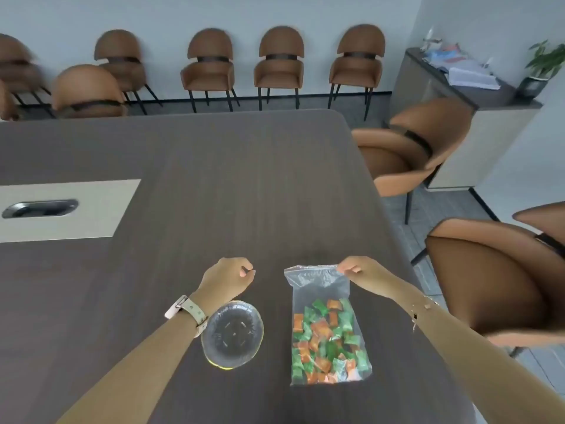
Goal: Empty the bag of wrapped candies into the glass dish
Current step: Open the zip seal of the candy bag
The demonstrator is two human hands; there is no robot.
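A clear zip bag (321, 289) lies flat on the dark table, its lower half filled with several green and orange wrapped candies (327, 341). My right hand (362, 270) pinches the bag's top right corner at the zip strip. To the left of the bag stands an empty glass dish (232, 335). My left hand (227, 278) hovers above and behind the dish with its fingers curled shut, holding nothing, a short gap away from the bag's left corner. A pale watch sits on my left wrist.
The dark wooden table (214, 179) stretches away from me, with a pale inset panel and metal cable hatch (39, 208) at the left. Brown chairs (489, 276) stand close at the right edge and along the far wall. A cabinet with papers (464, 71) is at the back right.
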